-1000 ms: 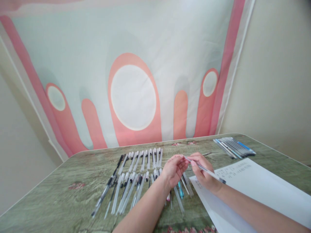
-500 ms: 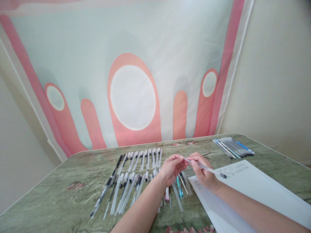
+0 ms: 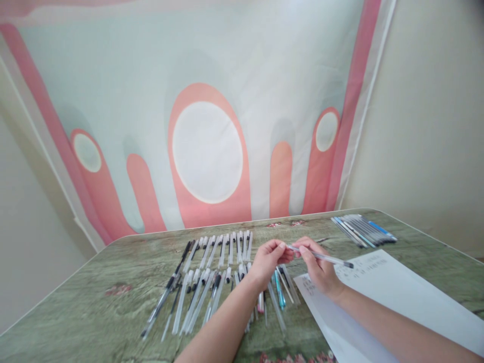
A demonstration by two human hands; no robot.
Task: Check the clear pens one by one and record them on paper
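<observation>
Near edge of the table (image 3: pixel 75 302), right of the middle: a white sheet (image 3: pixel 408 297) lay aslant, with handwritten marks (image 3: pixel 374 264) toward its far side. Left of the sheet, a nearer row of pens (image 3: pixel 181 305) included 1 teal pen (image 3: pixel 279 291) beside the sheet and 1 pink-ended item (image 3: pixel 260 301); the left forearm hid part of this row. Beyond the sheet's left corner, both hands met above the table, with 1 clear pen (image 3: pixel 328 257) held between them, its dark end pointing toward the right edge, over the sheet. The left hand (image 3: pixel 266 259) had its thumb and fingers pinched about the pen's other end; the right hand (image 3: pixel 319 269) had its thumb and fingers closed on the barrel. Whether a cap sat in the left fingertips could not be told. The step in hand was judged to be close two-handed handling of that end; the next move seemed to call for a steady right grip and light left fingertips, with the pen kept in line. Farther off, left of the middle, a second row of pens (image 3: pixel 223 252) lay side by side, their capped ends toward the far edge. Near the far right corner lay a bundle of slim sticks (image 3: pixel 365 231), some blue, and beyond the far edge hung a printed cloth (image 3: pixel 257 101).
</observation>
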